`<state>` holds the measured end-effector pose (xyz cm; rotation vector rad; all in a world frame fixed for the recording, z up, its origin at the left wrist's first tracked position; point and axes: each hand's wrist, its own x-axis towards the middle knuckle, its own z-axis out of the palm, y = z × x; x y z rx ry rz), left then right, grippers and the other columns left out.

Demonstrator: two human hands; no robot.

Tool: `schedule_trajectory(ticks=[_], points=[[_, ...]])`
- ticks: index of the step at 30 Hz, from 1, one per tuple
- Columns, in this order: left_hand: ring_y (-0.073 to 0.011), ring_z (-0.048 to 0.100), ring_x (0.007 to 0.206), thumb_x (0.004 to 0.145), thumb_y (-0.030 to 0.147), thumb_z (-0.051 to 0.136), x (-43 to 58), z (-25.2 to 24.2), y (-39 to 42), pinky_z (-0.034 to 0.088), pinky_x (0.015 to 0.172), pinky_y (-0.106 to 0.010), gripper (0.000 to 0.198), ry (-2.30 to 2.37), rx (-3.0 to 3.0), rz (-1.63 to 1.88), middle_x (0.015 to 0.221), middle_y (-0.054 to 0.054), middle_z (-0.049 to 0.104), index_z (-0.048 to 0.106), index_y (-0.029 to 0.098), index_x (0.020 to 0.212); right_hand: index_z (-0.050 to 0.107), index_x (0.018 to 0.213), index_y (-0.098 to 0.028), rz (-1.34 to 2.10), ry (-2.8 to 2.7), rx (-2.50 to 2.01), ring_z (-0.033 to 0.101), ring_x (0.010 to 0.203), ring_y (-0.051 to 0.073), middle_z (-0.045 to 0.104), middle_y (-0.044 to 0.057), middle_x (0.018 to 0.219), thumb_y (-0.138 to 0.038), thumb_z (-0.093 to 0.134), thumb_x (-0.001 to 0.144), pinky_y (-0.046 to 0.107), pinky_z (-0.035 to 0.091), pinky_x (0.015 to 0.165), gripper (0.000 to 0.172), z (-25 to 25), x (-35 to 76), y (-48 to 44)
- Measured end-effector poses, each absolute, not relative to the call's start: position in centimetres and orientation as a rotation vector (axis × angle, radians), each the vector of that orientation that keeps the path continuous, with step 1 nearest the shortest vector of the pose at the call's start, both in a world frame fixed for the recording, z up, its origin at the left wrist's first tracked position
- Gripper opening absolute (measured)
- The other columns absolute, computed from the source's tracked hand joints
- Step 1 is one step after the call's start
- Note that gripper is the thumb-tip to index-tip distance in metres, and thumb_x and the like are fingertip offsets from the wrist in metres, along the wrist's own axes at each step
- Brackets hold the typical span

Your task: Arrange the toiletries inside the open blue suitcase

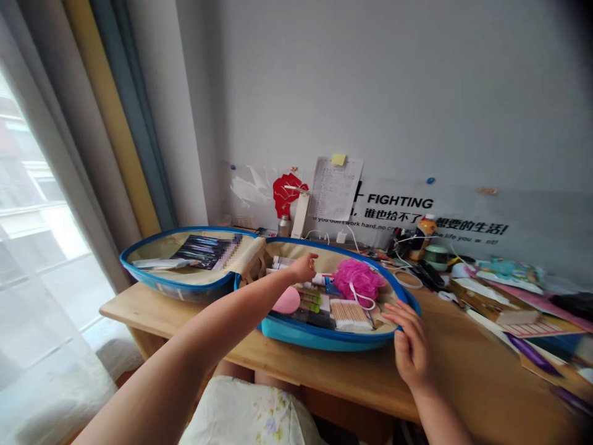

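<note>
An open suitcase with blue edges (324, 339) lies on the desk, its two halves side by side. Over the right half hovers my left hand (304, 267), index finger stretched out, nothing visible in it. My right hand (411, 346) rests at the right front rim, fingers spread across the edge and thumb outside. Inside are a pink bath puff (354, 279) with a white loop, a pack of cotton swabs (351, 314), a pink rounded item (286, 301), green-and-clear packets (311, 299) and several white tubes. Black packaging (200, 250) lies in the left half.
The wooden desk (456, 358) runs along a grey wall. Bottles, cables, papers and a purple pen-like item (532, 355) crowd its right side. Behind the suitcase stand a silver bottle (284, 226) and a white upright device (301, 215). Curtains (104, 111) hang at the left window.
</note>
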<state>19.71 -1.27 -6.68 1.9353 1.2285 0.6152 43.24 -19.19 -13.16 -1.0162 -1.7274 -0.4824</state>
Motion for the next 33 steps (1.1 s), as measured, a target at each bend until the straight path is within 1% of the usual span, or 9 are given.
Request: schedule_trajectory(ticks=[3, 6, 9, 11, 14, 21, 25, 29, 33], points=[[-0.0125, 0.064, 0.087, 0.076, 0.006, 0.060, 19.6, -6.7, -1.3, 0.047, 0.062, -0.018, 0.068, 1.247, 1.965, 0.606, 0.125, -0.011, 0.062, 0.043, 0.015, 0.141, 0.065, 0.109, -0.022, -0.502, -1.737, -1.017, 0.056, 0.122, 0.029, 0.067, 0.010, 0.114, -0.032, 0.036, 0.097, 0.052, 0.049, 0.097, 0.033, -13.2, 43.2, -19.2], [-0.0118, 0.063, 0.084, 0.084, 0.014, 0.056, 19.6, -6.5, -1.5, 0.048, 0.065, -0.019, 0.056, 1.238, 1.992, 0.568, 0.116, -0.008, 0.066, 0.046, 0.015, 0.140, 0.065, 0.109, -0.022, -0.499, -1.737, -1.016, 0.056, 0.122, 0.029, 0.067, 0.010, 0.115, -0.032, 0.036, 0.097, 0.052, 0.048, 0.098, 0.032, -13.4, 43.3, -19.1], [-0.0108, 0.063, 0.076, 0.094, 0.024, 0.046, 19.7, -6.2, -1.8, 0.047, 0.064, -0.019, 0.042, 1.200, 2.014, 0.500, 0.103, -0.006, 0.070, 0.052, 0.015, 0.134, 0.065, 0.109, -0.022, -0.486, -1.732, -1.017, 0.055, 0.123, 0.029, 0.067, 0.010, 0.114, -0.032, 0.036, 0.098, 0.053, 0.048, 0.098, 0.033, -13.5, 43.4, -19.1], [-0.0101, 0.063, 0.074, 0.097, 0.026, 0.041, 19.7, -6.0, -2.0, 0.048, 0.066, -0.019, 0.036, 1.169, 2.024, 0.465, 0.100, -0.005, 0.071, 0.059, 0.015, 0.125, 0.065, 0.108, -0.022, -0.487, -1.731, -1.016, 0.055, 0.123, 0.029, 0.067, 0.010, 0.114, -0.033, 0.036, 0.098, 0.052, 0.048, 0.098, 0.033, -13.5, 43.4, -19.1], [-0.0104, 0.064, 0.074, 0.096, 0.028, 0.042, 19.6, -5.9, -2.1, 0.049, 0.070, -0.020, 0.033, 1.115, 2.098, 0.412, 0.098, -0.003, 0.072, 0.067, 0.016, 0.114, 0.065, 0.107, -0.022, -0.490, -1.732, -1.022, 0.056, 0.122, 0.029, 0.067, 0.010, 0.113, -0.032, 0.036, 0.097, 0.052, 0.048, 0.098, 0.032, -13.4, 43.4, -19.2], [-0.0191, 0.065, 0.102, 0.093, 0.031, 0.053, 19.7, -6.4, -2.1, 0.046, 0.086, -0.023, 0.032, 1.033, 2.536, 0.355, 0.113, -0.004, 0.073, 0.072, 0.023, 0.118, 0.064, 0.109, -0.022, -0.491, -1.734, -1.031, 0.055, 0.123, 0.029, 0.066, 0.011, 0.114, -0.031, 0.036, 0.097, 0.054, 0.048, 0.098, 0.032, -13.6, 43.4, -19.1], [-0.0220, 0.067, 0.099, 0.088, 0.027, 0.061, 20.0, -6.8, -2.1, 0.046, 0.086, -0.025, 0.027, 1.039, 2.616, 0.263, 0.109, -0.006, 0.074, 0.076, 0.024, 0.111, 0.064, 0.108, -0.021, -0.501, -1.739, -1.011, 0.055, 0.122, 0.029, 0.066, 0.011, 0.113, -0.030, 0.036, 0.097, 0.053, 0.049, 0.096, 0.031, -13.6, 43.5, -19.0], [-0.0201, 0.068, 0.094, 0.084, 0.025, 0.066, 20.1, -7.1, -2.2, 0.046, 0.084, -0.023, 0.021, 1.073, 2.614, 0.181, 0.101, -0.002, 0.076, 0.078, 0.028, 0.101, 0.063, 0.110, -0.021, -0.500, -1.743, -1.022, 0.055, 0.122, 0.029, 0.066, 0.011, 0.113, -0.030, 0.035, 0.097, 0.053, 0.048, 0.097, 0.032, -13.4, 43.4, -19.1], [-0.0205, 0.068, 0.097, 0.084, 0.025, 0.066, 20.0, -6.8, -2.5, 0.047, 0.084, -0.024, 0.025, 1.103, 2.628, 0.135, 0.107, -0.001, 0.075, 0.076, 0.029, 0.107, 0.063, 0.111, -0.022, -0.488, -1.743, -1.021, 0.055, 0.122, 0.029, 0.066, 0.011, 0.114, -0.031, 0.036, 0.097, 0.053, 0.048, 0.097, 0.032, -13.3, 43.3, -19.2]])
